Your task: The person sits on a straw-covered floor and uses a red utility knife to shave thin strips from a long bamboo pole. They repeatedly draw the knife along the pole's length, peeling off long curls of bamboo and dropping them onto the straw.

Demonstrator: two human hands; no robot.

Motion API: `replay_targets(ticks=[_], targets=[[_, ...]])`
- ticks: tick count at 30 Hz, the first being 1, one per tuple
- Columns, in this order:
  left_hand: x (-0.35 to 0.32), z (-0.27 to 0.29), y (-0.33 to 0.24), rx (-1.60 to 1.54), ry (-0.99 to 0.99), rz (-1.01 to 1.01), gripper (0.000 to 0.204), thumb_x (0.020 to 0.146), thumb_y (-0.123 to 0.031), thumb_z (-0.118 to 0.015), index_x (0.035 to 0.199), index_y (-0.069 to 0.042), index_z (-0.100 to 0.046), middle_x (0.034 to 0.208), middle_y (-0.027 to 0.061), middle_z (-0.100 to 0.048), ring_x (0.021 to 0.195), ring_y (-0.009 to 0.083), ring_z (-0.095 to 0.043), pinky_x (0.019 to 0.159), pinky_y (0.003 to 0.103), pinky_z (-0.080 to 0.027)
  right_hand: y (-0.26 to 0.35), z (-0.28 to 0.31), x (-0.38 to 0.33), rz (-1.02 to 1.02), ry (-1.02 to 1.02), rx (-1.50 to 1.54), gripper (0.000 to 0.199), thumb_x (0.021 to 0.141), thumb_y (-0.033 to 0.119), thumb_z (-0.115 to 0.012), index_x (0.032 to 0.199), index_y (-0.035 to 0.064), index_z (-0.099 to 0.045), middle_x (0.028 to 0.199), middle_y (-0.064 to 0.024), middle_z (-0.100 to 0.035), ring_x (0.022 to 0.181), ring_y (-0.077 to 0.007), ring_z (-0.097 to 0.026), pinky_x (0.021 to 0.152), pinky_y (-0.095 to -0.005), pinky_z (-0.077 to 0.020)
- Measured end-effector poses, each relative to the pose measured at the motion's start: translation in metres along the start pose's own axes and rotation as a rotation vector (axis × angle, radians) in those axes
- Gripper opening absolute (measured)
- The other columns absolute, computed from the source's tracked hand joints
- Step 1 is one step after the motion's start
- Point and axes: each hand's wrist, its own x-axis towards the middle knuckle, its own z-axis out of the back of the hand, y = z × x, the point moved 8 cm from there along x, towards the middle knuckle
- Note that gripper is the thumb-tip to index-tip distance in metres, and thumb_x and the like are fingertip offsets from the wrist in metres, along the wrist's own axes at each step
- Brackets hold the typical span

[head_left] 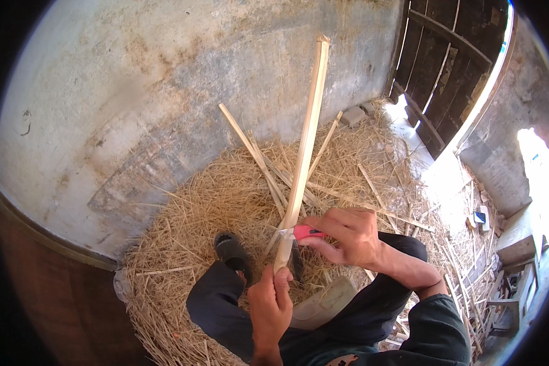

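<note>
A long pale strip of split bamboo or wood (310,128) slants up and away from me, its far end reaching high before the wall. My left hand (270,304) grips its near end, thumb along the top. In my right hand (351,236) is a red-handled utility knife (308,232), fingers wrapped round the handle. Its short blade lies against the strip a little above my left hand. Thin slivers stick out around the blade.
Straw-like shavings (219,183) cover the floor around my legs. Several other strips (250,146) lean crossed beyond the knife. A stained wall (165,79) stands ahead, a dark plank door (445,67) at far right. A dark shoe (232,251) shows by my left leg; a wooden stool (515,293) is at right.
</note>
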Motion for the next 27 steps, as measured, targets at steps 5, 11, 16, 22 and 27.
replay_targets(ticks=[5, 11, 16, 22, 27], targets=[[-0.001, -0.001, 0.003, 0.038, 0.024, 0.011, 0.028, 0.114, -0.019, -0.053, 0.098, 0.001, -0.063, 0.074, 0.0138, -0.064, 0.063, 0.0308, -0.062, 0.057, 0.041, -0.046, -0.001, 0.002, -0.002, -0.011, -0.012, -0.015, 0.028, 0.088, 0.033, -0.087, 0.109, 0.016, -0.083, 0.076, -0.0002, -0.068, 0.058, -0.0182, -0.066, 0.05, -0.0331, -0.0506], [-0.02, -0.006, 0.014, 0.045, 0.075, 0.025, 0.03, 0.115, -0.018, -0.051, 0.095, 0.002, -0.062, 0.069, 0.0117, -0.059, 0.057, 0.0244, -0.058, 0.054, 0.038, -0.044, -0.055, 0.022, 0.011, -0.248, -0.084, -0.017, 0.024, 0.091, 0.027, -0.085, 0.108, 0.0093, -0.084, 0.086, -0.0076, -0.079, 0.065, -0.0214, -0.074, 0.055, -0.0326, -0.0548], [-0.02, -0.003, 0.018, 0.061, 0.056, 0.012, 0.033, 0.115, -0.019, -0.05, 0.092, 0.001, -0.061, 0.062, 0.0093, -0.053, 0.049, 0.018, -0.051, 0.051, 0.035, -0.039, -0.053, 0.017, 0.011, -0.221, -0.053, 0.023, 0.024, 0.092, 0.028, -0.085, 0.109, 0.0113, -0.084, 0.085, -0.0072, -0.078, 0.066, -0.0215, -0.074, 0.055, -0.0324, -0.0547], [-0.031, -0.002, 0.026, 0.14, 0.102, 0.045, 0.028, 0.113, -0.018, -0.053, 0.095, 0.001, -0.063, 0.068, 0.0142, -0.061, 0.057, 0.0303, -0.062, 0.055, 0.041, -0.045, -0.088, 0.024, 0.012, -0.362, -0.142, -0.048, 0.025, 0.092, 0.03, -0.085, 0.108, 0.0109, -0.085, 0.089, -0.0098, -0.08, 0.069, -0.0223, -0.076, 0.059, -0.033, -0.0573], [-0.041, -0.003, 0.035, 0.15, 0.145, 0.079, 0.022, 0.111, -0.018, -0.058, 0.099, -0.001, -0.065, 0.077, 0.0181, -0.071, 0.07, 0.0421, -0.072, 0.061, 0.049, -0.053, -0.118, 0.021, 0.008, -0.398, -0.127, -0.071, 0.025, 0.095, 0.03, -0.083, 0.108, 0.0084, -0.085, 0.089, -0.01, -0.081, 0.067, -0.0209, -0.076, 0.061, -0.0341, -0.0582]])
